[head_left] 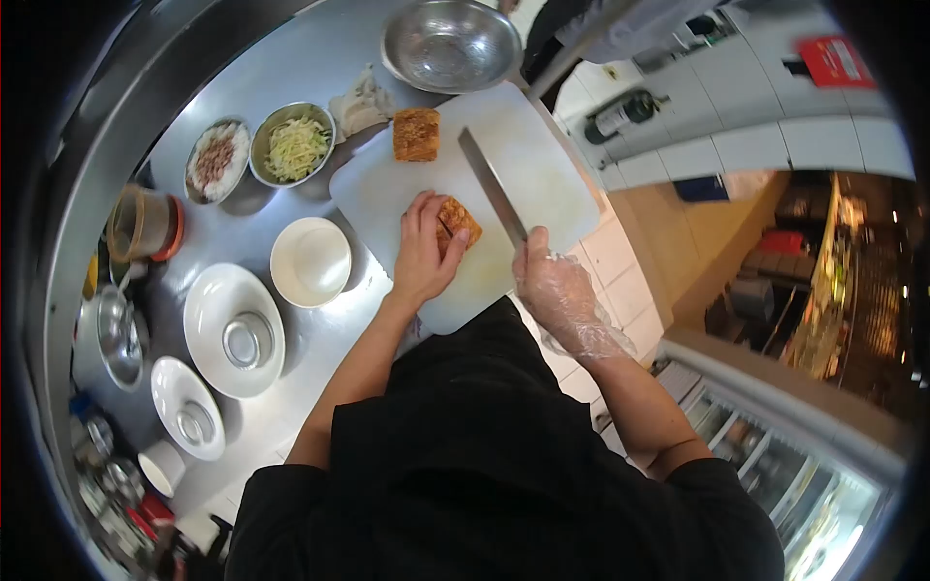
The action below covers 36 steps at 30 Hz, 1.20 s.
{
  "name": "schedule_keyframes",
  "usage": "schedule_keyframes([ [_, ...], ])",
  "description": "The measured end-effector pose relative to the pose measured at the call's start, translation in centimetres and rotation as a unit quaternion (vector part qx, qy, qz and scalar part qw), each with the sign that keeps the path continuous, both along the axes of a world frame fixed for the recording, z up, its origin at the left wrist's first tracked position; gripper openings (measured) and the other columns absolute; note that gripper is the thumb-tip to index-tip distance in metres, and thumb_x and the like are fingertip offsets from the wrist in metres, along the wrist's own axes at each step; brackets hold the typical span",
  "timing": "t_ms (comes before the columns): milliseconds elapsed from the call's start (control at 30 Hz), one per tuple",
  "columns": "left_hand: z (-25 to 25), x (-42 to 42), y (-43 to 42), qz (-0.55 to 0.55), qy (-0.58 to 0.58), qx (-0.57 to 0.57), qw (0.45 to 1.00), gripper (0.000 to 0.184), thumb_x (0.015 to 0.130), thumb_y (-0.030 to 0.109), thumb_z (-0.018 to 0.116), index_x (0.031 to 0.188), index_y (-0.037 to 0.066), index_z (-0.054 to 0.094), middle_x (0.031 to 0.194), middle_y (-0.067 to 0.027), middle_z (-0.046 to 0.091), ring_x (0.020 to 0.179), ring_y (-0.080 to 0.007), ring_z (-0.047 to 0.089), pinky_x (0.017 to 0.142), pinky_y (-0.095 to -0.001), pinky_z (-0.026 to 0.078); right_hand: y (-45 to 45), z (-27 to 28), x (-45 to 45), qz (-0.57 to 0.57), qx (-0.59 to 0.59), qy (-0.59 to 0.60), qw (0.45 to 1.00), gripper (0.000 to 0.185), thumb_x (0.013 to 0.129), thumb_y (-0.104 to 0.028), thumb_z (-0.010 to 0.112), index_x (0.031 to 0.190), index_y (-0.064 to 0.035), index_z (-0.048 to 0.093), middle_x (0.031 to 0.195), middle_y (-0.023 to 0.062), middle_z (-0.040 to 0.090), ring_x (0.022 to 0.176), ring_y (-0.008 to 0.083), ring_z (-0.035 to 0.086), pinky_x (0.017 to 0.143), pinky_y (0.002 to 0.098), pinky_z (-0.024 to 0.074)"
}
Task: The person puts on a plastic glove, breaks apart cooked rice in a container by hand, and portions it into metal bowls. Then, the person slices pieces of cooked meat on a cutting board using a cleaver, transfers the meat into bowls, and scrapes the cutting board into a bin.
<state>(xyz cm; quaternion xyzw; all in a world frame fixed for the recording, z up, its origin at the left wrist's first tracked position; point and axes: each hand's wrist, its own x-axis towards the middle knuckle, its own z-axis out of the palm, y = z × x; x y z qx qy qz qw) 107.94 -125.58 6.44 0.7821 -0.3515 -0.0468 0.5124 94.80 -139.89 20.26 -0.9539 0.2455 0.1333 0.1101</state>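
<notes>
My left hand (426, 250), bare, is closed around a golden-brown block of food (457, 223), perhaps toasted bread, on the white cutting board (557, 174). A dark line like a cut runs across the block's top. In a clear plastic glove, my right hand (560, 295) grips a long knife (492, 182) by its handle, mostly hidden by the fingers. The blade is to the right of the held block, apart from it, pointing to the far side of the board. A second browned block (417, 136) lies farther back on the board.
Left of the board are a metal bowl of shredded greens (297, 147), a bowl of white and brown food (218, 163), a white bowl (310, 261) and wide white dishes (232, 281). A large metal bowl (450, 44) and crumpled cloth-like item (363, 102) border the far edge. Another person (620, 29) stands beyond.
</notes>
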Motion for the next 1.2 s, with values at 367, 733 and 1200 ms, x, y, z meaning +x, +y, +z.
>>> schedule_keyframes([
  [367,-1.7,-7.7,-5.7,0.33,0.058,-0.058,0.94,0.031,0.101,0.011,0.061,0.13,0.0,0.056,0.133,-0.0247,0.056,0.122,-0.0446,0.053,0.111,-0.053,0.039,-10.4,-3.4,3.6,0.306,0.086,0.051,0.947,0.014,0.102,-0.012,0.053,0.111,-0.0007,0.054,0.083,0.0247,0.075,0.08,0.0458,0.076,0.074,0.0567,0.0612],
  [733,-0.4,-8.2,-6.2,0.277,0.019,0.051,0.959,0.035,0.092,0.011,0.069,0.124,-0.001,0.06,0.131,-0.022,0.058,0.12,-0.0437,0.054,0.108,-0.0491,0.046,-11.0,9.7,2.3,0.386,0.101,0.174,0.9,0.018,0.107,-0.01,0.043,0.117,0.0043,0.049,0.09,0.0332,0.072,0.093,0.0519,0.074,0.084,0.0585,0.0569],
  [1200,-1.3,-8.5,-6.7,0.296,0.012,0.02,0.955,0.039,0.086,0.008,0.07,0.121,-0.002,0.058,0.125,-0.0225,0.057,0.116,-0.044,0.056,0.104,-0.0496,0.048,-7.3,7.7,5.9,0.317,0.138,0.257,0.902,0.021,0.102,-0.003,0.044,0.118,0.0086,0.051,0.1,0.036,0.073,0.097,0.0533,0.073,0.089,0.0577,0.0574],
])
